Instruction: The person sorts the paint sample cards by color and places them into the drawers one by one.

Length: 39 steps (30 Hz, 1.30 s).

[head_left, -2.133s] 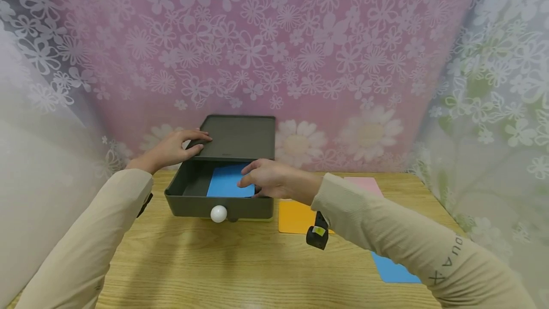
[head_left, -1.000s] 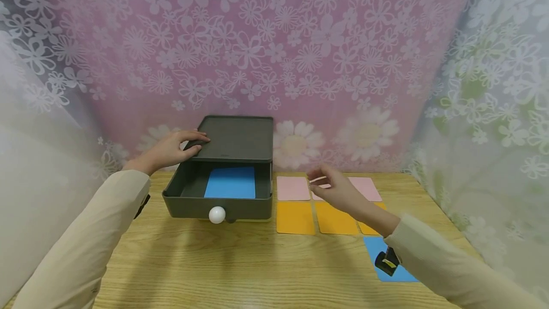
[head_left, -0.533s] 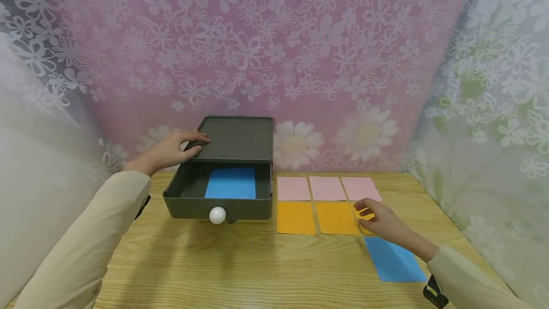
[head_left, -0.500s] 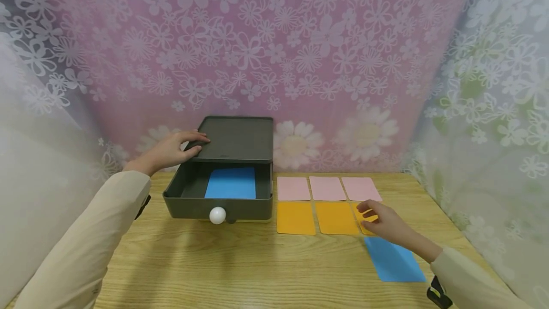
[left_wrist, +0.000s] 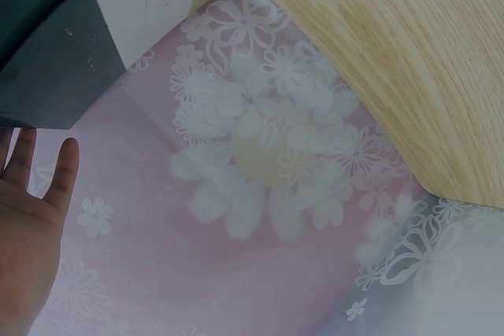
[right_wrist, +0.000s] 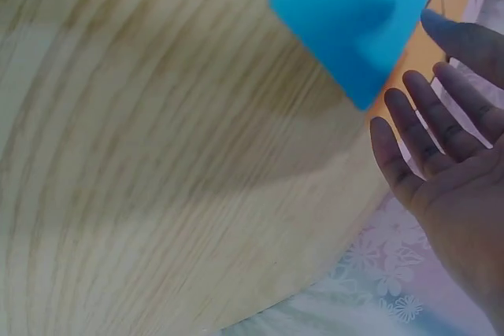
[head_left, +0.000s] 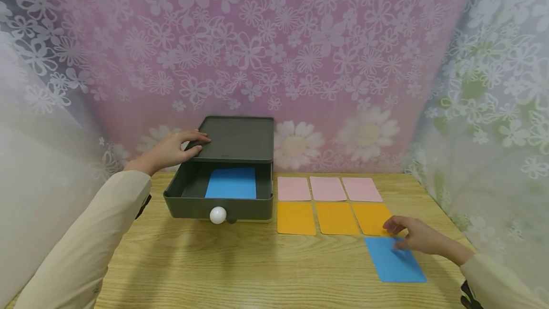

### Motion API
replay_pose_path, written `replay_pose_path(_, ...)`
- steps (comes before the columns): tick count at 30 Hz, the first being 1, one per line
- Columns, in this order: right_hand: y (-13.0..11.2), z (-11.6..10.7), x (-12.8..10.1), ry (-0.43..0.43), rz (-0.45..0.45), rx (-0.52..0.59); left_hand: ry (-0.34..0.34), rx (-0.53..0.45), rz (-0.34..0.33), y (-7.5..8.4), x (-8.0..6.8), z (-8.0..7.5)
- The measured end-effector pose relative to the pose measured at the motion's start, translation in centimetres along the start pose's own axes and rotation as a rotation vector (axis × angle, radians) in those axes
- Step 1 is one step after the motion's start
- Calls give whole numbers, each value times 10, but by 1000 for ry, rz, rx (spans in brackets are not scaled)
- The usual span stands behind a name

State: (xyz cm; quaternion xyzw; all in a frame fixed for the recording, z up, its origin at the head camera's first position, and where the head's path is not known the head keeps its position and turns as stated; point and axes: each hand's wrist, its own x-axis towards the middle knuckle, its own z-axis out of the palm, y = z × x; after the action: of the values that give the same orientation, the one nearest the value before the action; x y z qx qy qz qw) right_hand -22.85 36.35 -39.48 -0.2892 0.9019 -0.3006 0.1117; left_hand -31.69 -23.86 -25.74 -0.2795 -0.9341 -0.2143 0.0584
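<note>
A dark grey box (head_left: 238, 138) stands at the back of the wooden table (head_left: 240, 266), its drawer (head_left: 188, 206) with a white knob (head_left: 218, 214) pulled out. A blue card (head_left: 231, 182) lies flat inside the drawer. My left hand (head_left: 169, 149) rests on the box top's left edge with fingers straight. My right hand (head_left: 411, 237) is low over the far edge of a second blue card (head_left: 394, 263) at the table's front right, fingers relaxed. In the right wrist view those fingers (right_wrist: 429, 127) are spread beside the blue card (right_wrist: 354, 13), gripping nothing.
Three pink cards (head_left: 328, 188) lie in a row right of the box, with three orange cards (head_left: 336, 218) in a row just in front of them. Flowered curtain (head_left: 274, 51) closes off the back and both sides. The left wrist view shows the box corner (left_wrist: 47, 45) against the curtain.
My right hand left the drawer, where the blue card stays, and swept right over the pink and orange cards down to the blue card at the front right. The left hand has not moved.
</note>
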Motion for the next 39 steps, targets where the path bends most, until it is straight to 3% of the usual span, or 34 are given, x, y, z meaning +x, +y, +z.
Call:
replay_pose_path(6, 3, 2, -4, -43, 29, 17, 5, 13, 1, 0, 1, 0)
replay_pose_path(21, 13, 6, -2, -84, -94, -16, -4, 9, -15, 1, 0, -1)
replay_pose_path(28, 15, 5, 0, -51, -115, 51, 11, -4, 0, 2, 0, -1)
replay_pose_path(39, 15, 5, -4, -49, -107, -106, 3, 15, -14, 1, 1, -1)
